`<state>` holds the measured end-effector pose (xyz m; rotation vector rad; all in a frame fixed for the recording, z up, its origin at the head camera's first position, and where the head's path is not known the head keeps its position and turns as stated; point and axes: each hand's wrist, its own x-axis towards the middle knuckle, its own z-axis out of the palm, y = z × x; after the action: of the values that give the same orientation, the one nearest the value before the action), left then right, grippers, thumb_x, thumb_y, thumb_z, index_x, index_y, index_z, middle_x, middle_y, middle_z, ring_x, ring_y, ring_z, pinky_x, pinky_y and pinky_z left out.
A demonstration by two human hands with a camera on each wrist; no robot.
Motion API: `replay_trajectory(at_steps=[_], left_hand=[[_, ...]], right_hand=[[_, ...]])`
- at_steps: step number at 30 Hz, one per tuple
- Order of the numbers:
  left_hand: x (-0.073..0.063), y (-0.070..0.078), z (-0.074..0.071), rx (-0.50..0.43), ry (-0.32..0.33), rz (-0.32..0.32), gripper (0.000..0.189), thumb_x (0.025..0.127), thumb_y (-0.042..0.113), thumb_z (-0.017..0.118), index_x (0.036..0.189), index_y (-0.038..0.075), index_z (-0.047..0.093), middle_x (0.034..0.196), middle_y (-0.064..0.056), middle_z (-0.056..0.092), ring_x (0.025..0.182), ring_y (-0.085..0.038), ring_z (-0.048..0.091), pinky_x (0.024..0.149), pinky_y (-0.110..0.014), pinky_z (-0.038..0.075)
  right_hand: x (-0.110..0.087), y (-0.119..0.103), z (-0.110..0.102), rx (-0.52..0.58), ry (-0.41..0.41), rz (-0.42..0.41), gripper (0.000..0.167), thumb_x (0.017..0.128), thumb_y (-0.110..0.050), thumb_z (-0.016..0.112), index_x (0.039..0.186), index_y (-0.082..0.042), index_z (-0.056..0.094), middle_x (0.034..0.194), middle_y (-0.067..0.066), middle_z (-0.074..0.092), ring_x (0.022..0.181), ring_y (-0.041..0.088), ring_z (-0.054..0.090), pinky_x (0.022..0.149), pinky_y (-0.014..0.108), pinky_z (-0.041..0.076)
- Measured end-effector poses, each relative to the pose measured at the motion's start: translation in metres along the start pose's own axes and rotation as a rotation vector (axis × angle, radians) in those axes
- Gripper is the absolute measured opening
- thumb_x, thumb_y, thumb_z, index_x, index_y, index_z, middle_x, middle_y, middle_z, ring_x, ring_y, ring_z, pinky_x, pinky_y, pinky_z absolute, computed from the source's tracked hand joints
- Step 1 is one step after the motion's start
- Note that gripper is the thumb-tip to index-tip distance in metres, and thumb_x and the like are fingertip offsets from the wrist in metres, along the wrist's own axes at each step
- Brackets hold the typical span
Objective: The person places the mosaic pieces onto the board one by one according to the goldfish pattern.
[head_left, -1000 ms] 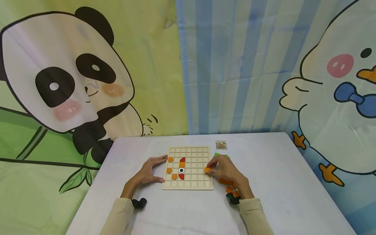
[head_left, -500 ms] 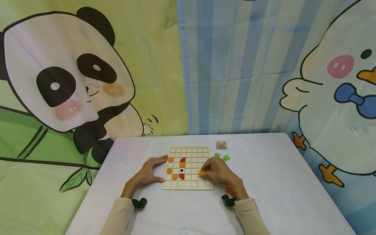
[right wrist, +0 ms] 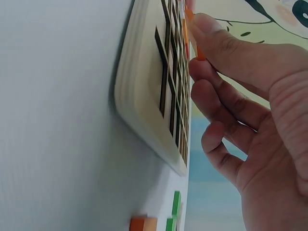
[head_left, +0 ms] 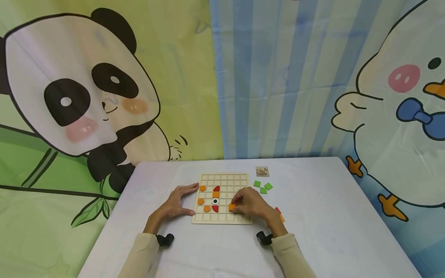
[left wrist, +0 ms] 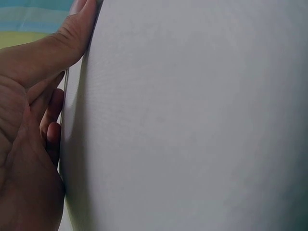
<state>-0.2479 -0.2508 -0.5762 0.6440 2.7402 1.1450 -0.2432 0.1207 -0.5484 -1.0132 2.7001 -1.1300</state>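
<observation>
In the head view a wooden grid board (head_left: 222, 221) lies on the white table. My left hand (head_left: 176, 201) rests at its left edge, thumb and fingers spread. Between thumb and fingers, my right hand (head_left: 256, 204) pinches an orange square tile (head_left: 231, 207) low over the board's right half. The right wrist view shows this orange tile (right wrist: 200, 52) partly covered by the thumb. Toward the board's left are orange round tiles (head_left: 200, 201). A column beside them has a red quarter-round tile (head_left: 216, 189), an orange square, a white disc (head_left: 215, 201) with a dark centre, and another red quarter-round.
Several green square tiles (head_left: 268, 186) lie right of the board, below a small patterned card (head_left: 262, 171). Red and orange tiles (head_left: 282, 218) show beside the right forearm, partly hidden by it. A printed cloth (head_left: 260, 96) hangs behind the table.
My right hand has moved left over the board with the orange tile, from its right edge inward. The green tiles have come into full view. The left hand stays in place.
</observation>
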Motion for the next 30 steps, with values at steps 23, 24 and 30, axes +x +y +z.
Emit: replay_trajectory(at_steps=[23,24,30], left_hand=[[-0.001,-0.004,0.002,0.027,0.0,-0.009,0.108,0.069,0.035,0.105,0.162,0.015,0.054,0.174,-0.006,0.045,0.151,-0.041,0.044,0.122,-0.074,0.027],[-0.001,-0.004,0.002,0.029,0.002,-0.006,0.108,0.069,0.035,0.105,0.162,0.015,0.054,0.174,-0.006,0.046,0.151,-0.041,0.045,0.122,-0.074,0.027],[0.0,-0.004,0.002,0.028,0.003,-0.01,0.108,0.068,0.036,0.105,0.162,0.016,0.055,0.175,-0.004,0.046,0.151,-0.04,0.045,0.122,-0.072,0.027]], right_hand=[[0.017,-0.012,0.022,0.001,-0.037,-0.001,0.017,0.086,-0.017,0.095,0.1,-0.011,0.086,0.097,0.0,0.083,0.088,0.011,0.074,0.081,0.027,0.06],[0.017,-0.012,0.023,0.0,-0.035,-0.002,0.017,0.086,-0.017,0.095,0.099,-0.011,0.086,0.097,0.001,0.082,0.088,0.012,0.074,0.081,0.027,0.059],[0.019,-0.017,0.026,-0.001,-0.037,0.017,0.016,0.086,-0.017,0.094,0.099,-0.012,0.087,0.098,0.0,0.082,0.087,0.012,0.073,0.08,0.027,0.058]])
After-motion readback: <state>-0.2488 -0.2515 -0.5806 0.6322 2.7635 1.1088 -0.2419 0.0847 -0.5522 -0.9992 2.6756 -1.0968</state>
